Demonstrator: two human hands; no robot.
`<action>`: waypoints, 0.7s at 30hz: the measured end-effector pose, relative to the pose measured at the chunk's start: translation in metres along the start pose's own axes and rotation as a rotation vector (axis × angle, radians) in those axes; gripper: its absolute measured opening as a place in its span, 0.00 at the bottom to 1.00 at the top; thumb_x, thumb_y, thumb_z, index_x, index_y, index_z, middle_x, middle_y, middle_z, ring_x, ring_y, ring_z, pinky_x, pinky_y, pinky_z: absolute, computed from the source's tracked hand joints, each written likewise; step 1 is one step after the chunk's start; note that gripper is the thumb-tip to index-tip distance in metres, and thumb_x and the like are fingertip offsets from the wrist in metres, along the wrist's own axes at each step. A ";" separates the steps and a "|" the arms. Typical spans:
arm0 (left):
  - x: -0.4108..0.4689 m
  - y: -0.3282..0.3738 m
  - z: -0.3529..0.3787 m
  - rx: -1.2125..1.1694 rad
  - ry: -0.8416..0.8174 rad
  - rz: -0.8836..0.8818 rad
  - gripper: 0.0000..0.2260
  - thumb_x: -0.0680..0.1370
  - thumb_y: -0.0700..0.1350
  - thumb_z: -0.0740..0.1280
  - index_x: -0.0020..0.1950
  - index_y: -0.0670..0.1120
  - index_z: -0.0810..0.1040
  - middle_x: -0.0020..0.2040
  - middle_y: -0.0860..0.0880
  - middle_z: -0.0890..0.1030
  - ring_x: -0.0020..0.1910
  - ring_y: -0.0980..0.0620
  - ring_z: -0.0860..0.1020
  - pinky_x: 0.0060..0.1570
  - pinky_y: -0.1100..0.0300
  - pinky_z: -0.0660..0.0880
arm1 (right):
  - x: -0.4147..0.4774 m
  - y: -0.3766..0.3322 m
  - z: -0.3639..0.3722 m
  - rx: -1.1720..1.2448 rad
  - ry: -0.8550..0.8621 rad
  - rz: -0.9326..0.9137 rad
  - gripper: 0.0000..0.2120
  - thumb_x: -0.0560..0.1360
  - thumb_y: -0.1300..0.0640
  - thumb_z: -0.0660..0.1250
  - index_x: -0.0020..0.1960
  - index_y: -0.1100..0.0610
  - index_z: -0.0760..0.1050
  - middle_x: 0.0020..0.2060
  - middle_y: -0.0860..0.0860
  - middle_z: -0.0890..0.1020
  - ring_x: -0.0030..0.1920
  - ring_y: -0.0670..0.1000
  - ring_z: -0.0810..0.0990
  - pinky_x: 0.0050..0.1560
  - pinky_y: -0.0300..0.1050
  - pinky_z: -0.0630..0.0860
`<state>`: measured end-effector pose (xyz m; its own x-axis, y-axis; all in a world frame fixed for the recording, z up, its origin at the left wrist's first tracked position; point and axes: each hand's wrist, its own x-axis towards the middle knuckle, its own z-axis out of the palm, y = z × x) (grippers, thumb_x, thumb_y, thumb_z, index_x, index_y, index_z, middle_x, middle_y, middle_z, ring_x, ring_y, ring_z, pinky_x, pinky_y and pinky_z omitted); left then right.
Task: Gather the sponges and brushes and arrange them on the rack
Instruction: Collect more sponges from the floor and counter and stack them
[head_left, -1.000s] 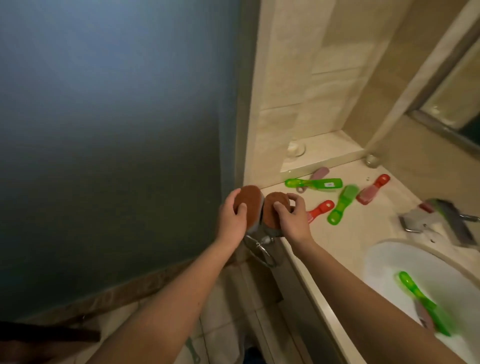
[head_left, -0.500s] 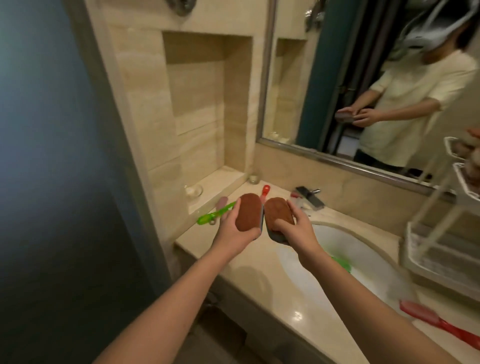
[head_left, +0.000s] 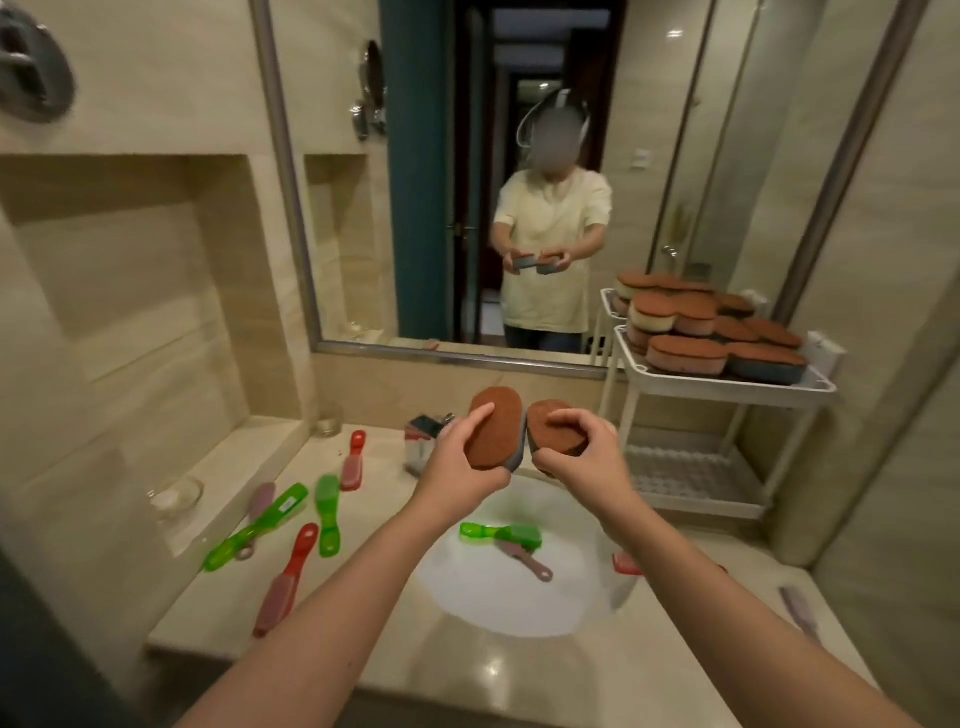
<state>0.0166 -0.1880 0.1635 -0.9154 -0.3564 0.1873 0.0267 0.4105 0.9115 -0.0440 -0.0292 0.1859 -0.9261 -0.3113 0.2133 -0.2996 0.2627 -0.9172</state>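
Two brown-topped sponges are held side by side above the basin (head_left: 519, 597), their edges touching or nearly so: the left sponge (head_left: 493, 439) is gripped in the left hand (head_left: 457, 470), with the thumb laid across its top, and the right sponge (head_left: 558, 436) is gripped in the right hand (head_left: 592, 462), with the fingers curled over it. A second ago the same pair was held at the far left end of the counter (head_left: 493, 670). Since then both have been carried to the middle and the view has been turned toward the mirror (head_left: 467, 182), so the carry to the rack (head_left: 727, 388) is judged to be under way, with the set-down not yet done. The rack stands at the right end of the counter; its top tier is already piled with stacked sponges (head_left: 685, 353), while the lower tier (head_left: 691, 467) appears bare, so that may be where room is left. Many brushes remain ungathered. A green brush (head_left: 327, 512), a long green brush (head_left: 254, 527) and a red brush (head_left: 285, 582) lie scattered on the counter to the left. Another green brush (head_left: 501, 532) and a pink brush (head_left: 524, 558) lie in the basin. Around this, beige tiled walls, a recessed niche (head_left: 130, 286) and the reflection of the person holding both sponges are seen.
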 end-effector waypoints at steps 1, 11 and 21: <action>0.006 0.008 0.007 0.004 -0.020 0.033 0.37 0.66 0.40 0.72 0.73 0.58 0.66 0.67 0.51 0.68 0.63 0.52 0.72 0.61 0.57 0.74 | 0.004 -0.001 -0.011 -0.015 0.028 0.006 0.20 0.66 0.63 0.73 0.56 0.50 0.77 0.60 0.51 0.68 0.51 0.44 0.74 0.53 0.37 0.73; 0.078 0.076 0.080 -0.108 -0.149 0.235 0.29 0.66 0.39 0.70 0.64 0.61 0.75 0.66 0.53 0.73 0.61 0.56 0.75 0.60 0.56 0.77 | 0.056 0.000 -0.108 -0.047 0.215 0.002 0.22 0.69 0.63 0.71 0.61 0.51 0.72 0.61 0.50 0.64 0.53 0.44 0.71 0.49 0.34 0.69; 0.154 0.144 0.168 -0.104 -0.116 0.370 0.24 0.72 0.41 0.72 0.65 0.57 0.73 0.61 0.52 0.67 0.58 0.57 0.74 0.51 0.74 0.71 | 0.131 0.016 -0.208 -0.036 0.386 -0.047 0.22 0.68 0.54 0.69 0.61 0.44 0.74 0.64 0.49 0.70 0.61 0.48 0.72 0.65 0.48 0.72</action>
<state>-0.1885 -0.0427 0.2625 -0.8755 -0.1014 0.4725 0.3978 0.4039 0.8238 -0.2176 0.1242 0.2692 -0.9274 0.0414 0.3719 -0.3450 0.2903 -0.8926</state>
